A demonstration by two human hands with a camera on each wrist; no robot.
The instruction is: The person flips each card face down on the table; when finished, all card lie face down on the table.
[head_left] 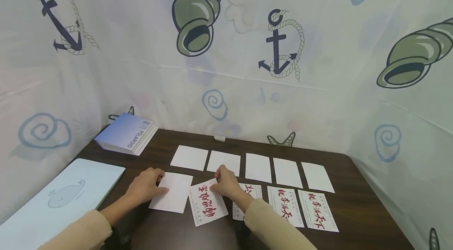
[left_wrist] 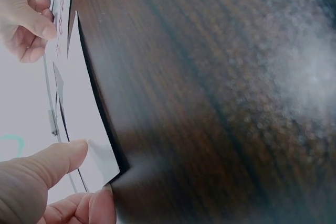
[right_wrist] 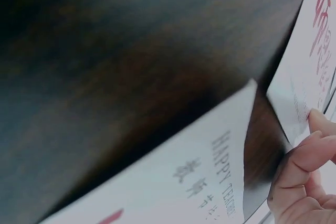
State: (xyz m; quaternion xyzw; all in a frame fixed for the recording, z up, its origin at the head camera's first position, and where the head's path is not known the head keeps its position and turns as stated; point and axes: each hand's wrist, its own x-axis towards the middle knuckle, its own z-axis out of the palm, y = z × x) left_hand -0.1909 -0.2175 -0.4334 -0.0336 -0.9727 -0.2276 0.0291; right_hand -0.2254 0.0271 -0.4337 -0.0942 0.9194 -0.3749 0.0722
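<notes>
Between thumb and fingers, my left hand [head_left: 146, 185] pinches the left edge of a blank white card [head_left: 173, 193]. In the left wrist view the thumb lies over that card [left_wrist: 86, 114] and the fingertips are at its underside. My right hand [head_left: 228, 182] pinches a card with red brush lettering [head_left: 209, 208] near its upper right corner. This card is tilted beside the blank one. Partly hidden under the right wrist lies another red-lettered card [head_left: 240, 210]. The right wrist view has a card printed "HAPPY TEACHER" [right_wrist: 189, 177] in front.
Farther back lies a row of several blank cards [head_left: 258, 167]. Two red-lettered cards [head_left: 318, 210] are at the right. At the left are a white whale-printed box or board [head_left: 81, 203] and a blue POLAROID stack [head_left: 124, 132]. A patterned curtain [head_left: 244, 104] borders the dark table.
</notes>
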